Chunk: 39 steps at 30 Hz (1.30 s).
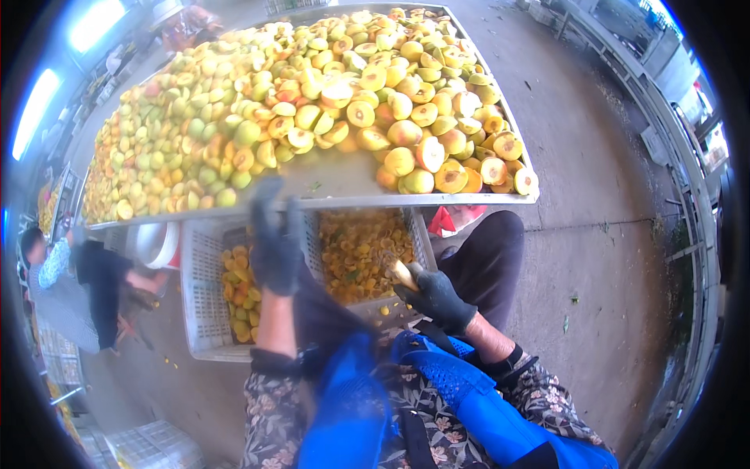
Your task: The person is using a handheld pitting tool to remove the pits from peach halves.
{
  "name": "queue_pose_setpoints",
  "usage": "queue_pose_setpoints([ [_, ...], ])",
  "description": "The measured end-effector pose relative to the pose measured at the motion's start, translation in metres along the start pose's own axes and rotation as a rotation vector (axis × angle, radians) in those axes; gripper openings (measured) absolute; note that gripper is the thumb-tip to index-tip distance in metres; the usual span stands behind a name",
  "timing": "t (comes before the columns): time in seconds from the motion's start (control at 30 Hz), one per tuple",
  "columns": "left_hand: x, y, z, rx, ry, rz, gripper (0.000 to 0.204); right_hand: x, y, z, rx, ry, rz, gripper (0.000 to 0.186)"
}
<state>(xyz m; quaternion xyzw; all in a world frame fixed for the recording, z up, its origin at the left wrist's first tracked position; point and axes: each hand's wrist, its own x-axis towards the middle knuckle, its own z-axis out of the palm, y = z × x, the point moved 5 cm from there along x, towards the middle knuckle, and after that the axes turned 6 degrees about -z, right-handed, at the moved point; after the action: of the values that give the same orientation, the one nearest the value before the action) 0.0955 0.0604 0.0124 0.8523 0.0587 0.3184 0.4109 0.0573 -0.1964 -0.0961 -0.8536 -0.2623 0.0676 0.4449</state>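
Note:
Halved yellow peaches point(359, 113) lie heaped on a metal-rimmed tray table point(336, 173) in front of me. My left hand point(275, 250), in a dark glove and blurred, is raised at the table's near edge; its fingers point up, apart from the thumb, with nothing visible in them. Lower and to the right, my dark-gloved right hand point(444, 301) is closed round a short tool with a pale handle point(404, 275). The tool's tip is too blurred to make out. Below the table edge, a crate of small brownish-yellow pieces point(355, 254) sits between my hands.
A white plastic crate point(205, 285) with yellow fruit pieces point(241, 289) stands at left below the table. Beyond it are a white bucket point(156, 244) and a seated person point(70, 289). Metal railing point(664, 117) runs along the right. Another person point(187, 23) is at the far left.

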Motion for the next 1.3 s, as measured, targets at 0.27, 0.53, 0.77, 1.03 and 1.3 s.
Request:
queue_pose_setpoints([
  [0.27,0.079,-0.053,0.196,-0.108,-0.323,-0.104,0.051,-0.022,0.043,-0.018,0.179,-0.009,0.227,0.026],
  [0.53,0.071,-0.049,0.179,-0.611,-0.456,-0.453,0.054,0.006,0.049,-0.035,0.404,0.097,0.217,0.024],
  [0.77,0.014,0.0,0.089,-0.607,-0.534,-0.405,0.055,0.09,-0.008,-0.052,0.534,0.372,0.106,0.025],
  [1.03,-0.05,-0.043,0.069,-1.077,-0.17,-0.606,0.053,0.087,-0.074,0.022,0.157,0.08,-0.135,0.031],
  [1.3,-0.039,-0.003,0.018,-0.909,-0.021,-0.615,0.066,0.081,-0.112,0.017,-0.134,0.136,-0.364,0.03],
])
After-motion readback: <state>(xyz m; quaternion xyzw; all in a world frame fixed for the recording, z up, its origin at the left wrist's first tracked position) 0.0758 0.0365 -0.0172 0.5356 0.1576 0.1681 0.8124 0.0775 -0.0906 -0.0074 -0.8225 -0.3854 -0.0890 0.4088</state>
